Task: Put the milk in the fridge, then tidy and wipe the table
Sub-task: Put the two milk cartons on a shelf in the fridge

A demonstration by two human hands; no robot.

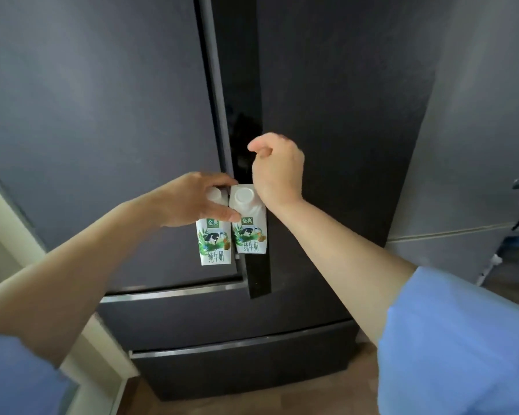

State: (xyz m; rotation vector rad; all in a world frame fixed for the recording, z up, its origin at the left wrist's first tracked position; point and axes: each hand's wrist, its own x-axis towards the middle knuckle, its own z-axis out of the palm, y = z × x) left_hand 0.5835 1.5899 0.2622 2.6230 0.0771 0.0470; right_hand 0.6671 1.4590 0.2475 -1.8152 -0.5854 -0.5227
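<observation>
Before the dark fridge [327, 115], at the seam between its two upper doors, both of the person's bare hands are raised. The left hand [189, 199] grips two small milk cartons [231, 226] side by side by their sloped tops: the thumb lies across the front of them and the fingers [213, 179] curl over from behind, closed firmly around the pair. The left carton [213, 244] hangs slightly lower than the right carton [250, 229], and the two touch along their sides. Each is white with a round white cap, a green label, a cow picture and Chinese lettering. They hang in the air in front of the doors, over the inner edge of the left door [102, 115] and the glossy black strip [243, 85] that runs down the middle.

The right hand [277, 169] is just above and to the right of the cartons, its wrist close beside the right carton's cap. Its fingers are bent into a loose hook at the inner edge of the right door [342, 145]; whether they actually have hold of the edge cannot be told. Both doors appear closed. Below them run two drawer fronts [237, 324] with metal-trimmed top edges. Blue sleeves [462, 339] cover both upper arms.
</observation>
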